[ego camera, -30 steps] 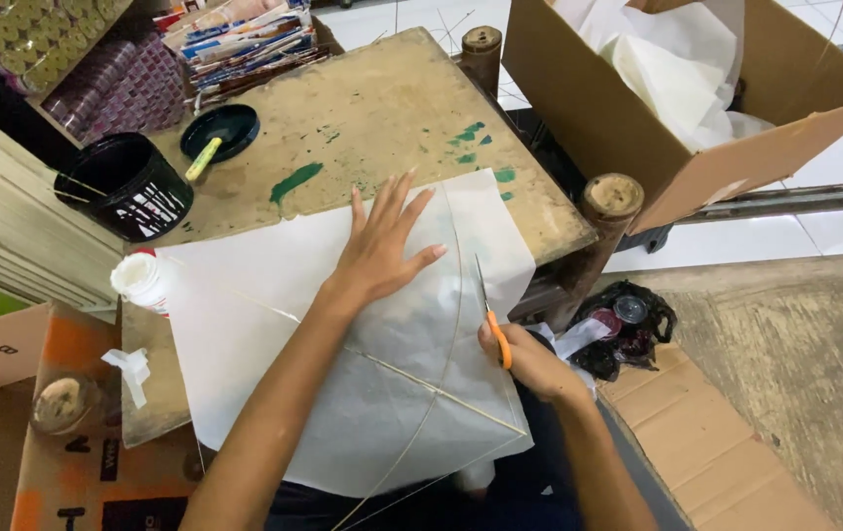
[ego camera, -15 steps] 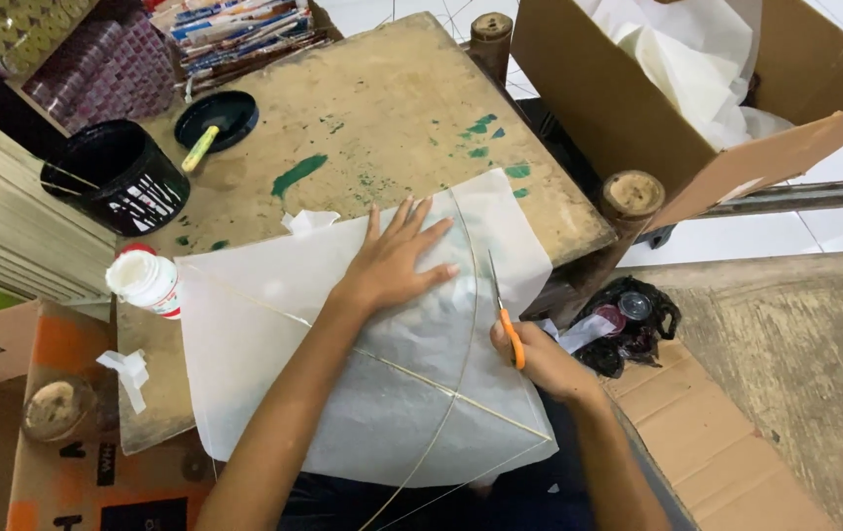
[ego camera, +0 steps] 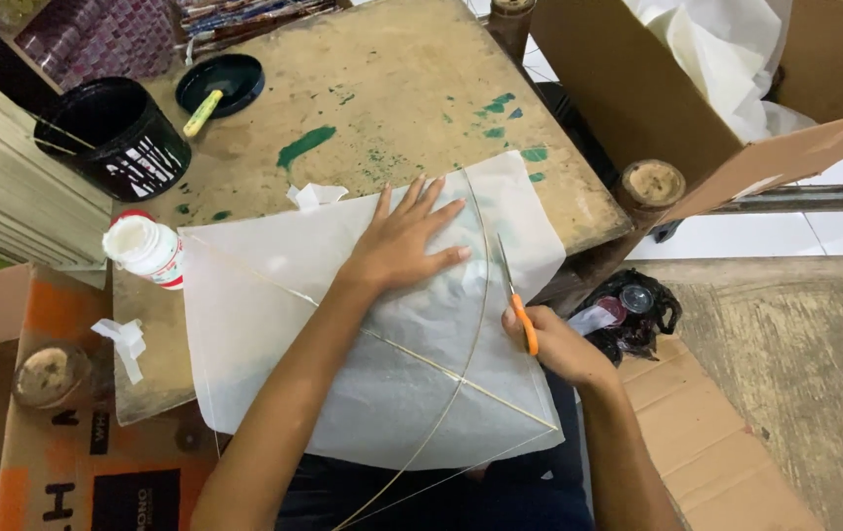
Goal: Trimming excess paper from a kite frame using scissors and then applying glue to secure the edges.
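A white paper kite (ego camera: 343,334) with thin stick spars lies flat on the paint-stained wooden table (ego camera: 392,88), its lower corner hanging over the near edge. The left hand (ego camera: 402,241) presses on it palm down, fingers spread and released, forearm reaching in from below. Just right of it, the right hand (ego camera: 559,344) grips orange-handled scissors (ego camera: 515,295), blades pointing up along the paper's right edge beside the curved spar.

Left hand (ego camera: 404,241) flat, fingers spread; right hand (ego camera: 557,339) fisted.
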